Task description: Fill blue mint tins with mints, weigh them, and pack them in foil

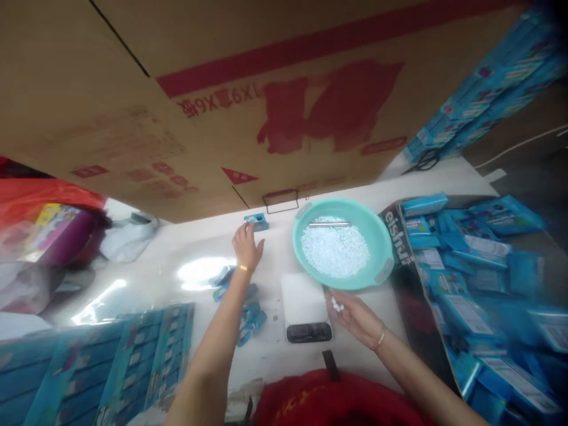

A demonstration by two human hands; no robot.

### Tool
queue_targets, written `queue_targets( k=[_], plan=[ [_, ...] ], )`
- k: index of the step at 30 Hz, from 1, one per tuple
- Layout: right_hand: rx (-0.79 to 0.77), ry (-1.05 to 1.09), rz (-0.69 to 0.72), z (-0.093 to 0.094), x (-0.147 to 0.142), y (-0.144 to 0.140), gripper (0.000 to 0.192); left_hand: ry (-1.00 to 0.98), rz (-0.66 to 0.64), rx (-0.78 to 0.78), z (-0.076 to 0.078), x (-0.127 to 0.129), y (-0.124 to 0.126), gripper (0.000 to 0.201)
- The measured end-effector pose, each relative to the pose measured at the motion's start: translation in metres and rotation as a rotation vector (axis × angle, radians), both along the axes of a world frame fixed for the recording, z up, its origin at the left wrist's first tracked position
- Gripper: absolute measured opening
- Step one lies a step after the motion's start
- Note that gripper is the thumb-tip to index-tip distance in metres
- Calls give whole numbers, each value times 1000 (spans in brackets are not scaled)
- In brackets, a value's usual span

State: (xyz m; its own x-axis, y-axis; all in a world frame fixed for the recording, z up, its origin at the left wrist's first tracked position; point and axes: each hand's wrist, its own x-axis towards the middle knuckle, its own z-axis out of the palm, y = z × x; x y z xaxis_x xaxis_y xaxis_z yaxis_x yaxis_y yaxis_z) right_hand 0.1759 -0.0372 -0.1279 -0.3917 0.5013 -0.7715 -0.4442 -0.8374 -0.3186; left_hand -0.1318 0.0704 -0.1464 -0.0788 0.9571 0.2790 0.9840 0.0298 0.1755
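My left hand (pixel 247 247) reaches to a small blue packet (pixel 257 222) on the white table. Its fingertips are at the packet's near side and the thumb stands apart, so the hand looks open. In my right hand (pixel 357 318), palm up with curled fingers, lie several small white pellets (pixel 337 305). It is beside a white scale (pixel 304 299) with a dark display. Behind the scale, a turquoise basin (pixel 385 245) holds a heap of white pellets (pixel 335 251) with a metal scoop or tube (pixel 329 224) resting on them.
A big cardboard box (pixel 204 148) walls off the back. On the right is an open carton (pixel 415 307) full of blue packets (pixel 470 313). Small blue packets (pixel 252 319) lie under my left forearm. Blue display boxes (pixel 128 355) fill the front left; scissors (pixel 425 160) lie back right.
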Motion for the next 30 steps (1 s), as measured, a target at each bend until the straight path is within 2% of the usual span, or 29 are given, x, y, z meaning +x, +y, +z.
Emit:
queue_targets(
  k=[2,4,5,7,9,12,15,16,18,22,25,28,30],
  plan=[
    [10,-31,-53,0,5,15,22,86,2,-103,-14,-18,53,70],
    [-4,-65,-116,-6,11,26,21,133,-9,-250,-25,-33,83,59],
    [-18,-82,-145,-10,14,30,21,148,-29,-324,-28,-38,90,49],
    [-51,-105,-189,-18,19,34,20,166,-99,-403,-25,-41,86,34],
    [-72,-113,-219,-24,22,36,20,149,-171,-366,-11,-31,64,31],
    [-60,-91,-226,-25,25,35,18,38,-260,-294,22,2,9,32],
    [-24,-71,-195,-18,26,30,15,-36,-396,-377,46,45,-50,31],
    [-16,-73,-182,-15,27,28,15,-37,-428,-410,48,58,-67,30],
    [-4,-87,-156,-8,29,22,14,-14,-461,-461,42,82,-95,29],
    [33,-100,-141,-1,36,6,20,48,-470,-524,13,108,-121,30],
    [60,-79,-147,-3,45,-8,27,-6,-426,-473,6,108,-129,47],
    [78,-79,-132,-6,53,-22,30,-175,-365,-351,15,96,-143,66],
    [76,-101,-118,-6,56,-32,31,-317,-331,-295,23,85,-159,59]
  ],
)
